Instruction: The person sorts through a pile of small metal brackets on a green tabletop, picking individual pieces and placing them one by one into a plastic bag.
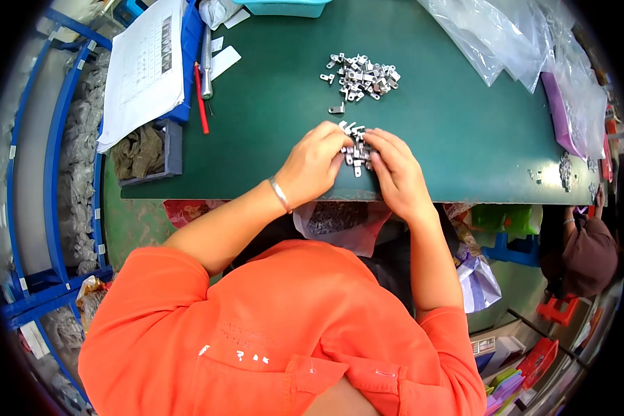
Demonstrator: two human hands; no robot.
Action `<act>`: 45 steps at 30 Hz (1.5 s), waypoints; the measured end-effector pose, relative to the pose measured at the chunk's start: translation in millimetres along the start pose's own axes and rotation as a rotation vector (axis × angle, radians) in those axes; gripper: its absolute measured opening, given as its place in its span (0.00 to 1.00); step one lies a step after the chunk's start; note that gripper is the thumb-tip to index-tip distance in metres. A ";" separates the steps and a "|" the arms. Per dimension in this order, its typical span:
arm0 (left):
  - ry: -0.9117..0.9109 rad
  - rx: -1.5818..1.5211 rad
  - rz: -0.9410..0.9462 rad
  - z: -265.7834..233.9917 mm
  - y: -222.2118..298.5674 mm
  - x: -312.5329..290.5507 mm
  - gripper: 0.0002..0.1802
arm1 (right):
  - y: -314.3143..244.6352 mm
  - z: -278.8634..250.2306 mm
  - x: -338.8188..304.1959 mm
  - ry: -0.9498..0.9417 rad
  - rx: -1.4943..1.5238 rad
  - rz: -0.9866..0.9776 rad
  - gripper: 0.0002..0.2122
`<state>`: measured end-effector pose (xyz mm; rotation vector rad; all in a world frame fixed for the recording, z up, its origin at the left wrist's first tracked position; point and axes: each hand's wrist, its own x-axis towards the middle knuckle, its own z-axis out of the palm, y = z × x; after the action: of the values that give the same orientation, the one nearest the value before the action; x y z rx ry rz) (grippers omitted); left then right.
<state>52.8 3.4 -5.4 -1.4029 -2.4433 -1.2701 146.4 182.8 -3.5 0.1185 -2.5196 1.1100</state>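
Several metal brackets lie between left hand and right hand, both touching them; whether either clamps any, cannot tell. Larger pile beyond on green table.

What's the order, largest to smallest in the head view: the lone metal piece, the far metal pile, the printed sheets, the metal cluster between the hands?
1. Printed sheets
2. Far metal pile
3. Metal cluster, judged by what shows; it is partly covered, so its full size is unsure
4. Lone metal piece
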 end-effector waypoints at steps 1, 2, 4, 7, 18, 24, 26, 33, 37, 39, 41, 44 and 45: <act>-0.037 -0.070 -0.048 -4.0 4.7 -6.2 0.12 | -1.1 -3.2 -8.5 0.056 0.032 0.034 0.13; -0.074 -0.140 -0.097 -8.1 7.0 -9.8 0.11 | -1.0 -6.7 -15.6 0.111 0.063 0.069 0.13; -0.051 -0.168 -0.122 -15.9 7.5 -11.6 0.11 | 3.5 -15.2 -25.7 0.313 0.024 0.136 0.10; -0.058 -0.343 -0.451 -22.8 13.4 -13.2 0.09 | -3.9 -20.8 -40.3 0.333 0.000 0.177 0.06; -0.183 -0.950 -0.828 -28.5 11.1 -6.8 0.11 | -16.0 5.1 -28.3 0.234 -0.178 -0.002 0.12; -0.243 -0.954 -0.831 -31.7 12.2 -7.2 0.10 | -11.7 6.7 -44.2 0.377 0.012 0.036 0.07; -0.283 -0.899 -0.802 -33.3 15.4 -8.9 0.10 | -16.5 2.1 -50.5 0.373 0.110 0.090 0.07; -0.267 -0.418 -0.287 -22.5 22.9 -15.7 0.10 | -19.2 -1.9 -59.4 0.273 0.126 0.007 0.05; -0.084 -0.066 -0.145 -8.5 22.1 -6.6 0.15 | -23.8 3.4 -57.7 0.346 0.269 0.269 0.02; -0.104 -0.082 -0.123 -6.9 17.8 -8.2 0.14 | -26.5 3.0 -57.4 0.370 0.408 0.382 0.01; -0.124 -0.102 -0.101 -7.5 16.3 -9.6 0.12 | -27.9 1.1 -57.9 0.380 0.633 0.444 0.03; -0.148 -0.100 -0.083 -12.0 17.5 -12.6 0.09 | -27.0 -2.1 -62.1 0.377 0.778 0.487 0.04; -0.157 -0.195 -0.185 -14.4 20.6 -12.5 0.08 | -26.2 -3.3 -64.2 0.366 0.812 0.498 0.05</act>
<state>70.5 -9.8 11.9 -1.3954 -2.6699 -1.5298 212.6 162.4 -7.6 -0.4768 -1.6811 2.0725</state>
